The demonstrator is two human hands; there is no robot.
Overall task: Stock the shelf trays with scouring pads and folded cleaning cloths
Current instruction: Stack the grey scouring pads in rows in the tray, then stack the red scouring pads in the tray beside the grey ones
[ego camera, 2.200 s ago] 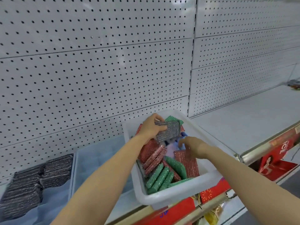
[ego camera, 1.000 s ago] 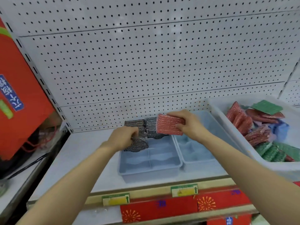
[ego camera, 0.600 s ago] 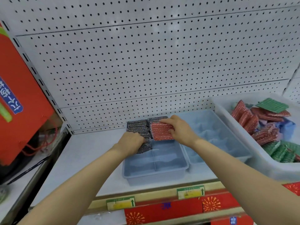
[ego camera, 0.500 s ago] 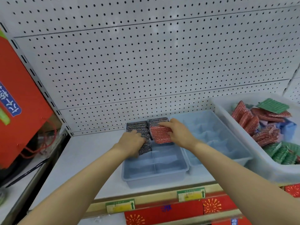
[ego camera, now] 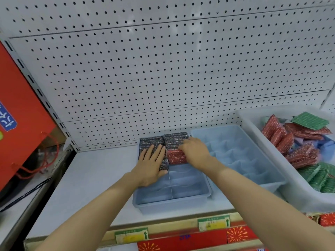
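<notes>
Right hand [ego camera: 194, 151] grip pinches the red pad [ego camera: 175, 156] beside grey pads [ego camera: 176, 140] in the tray [ego camera: 172, 200]; left hand [ego camera: 152, 163] presses flat. Light, springy; hold its edges.

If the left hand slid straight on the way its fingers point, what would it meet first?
Probably the grey scouring pads at the back of the left tray; the left hand already lies flat on them. Beyond stands the pegboard.

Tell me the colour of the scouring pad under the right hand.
Glittery red scouring pad, seen in the head view, the only one.
</notes>
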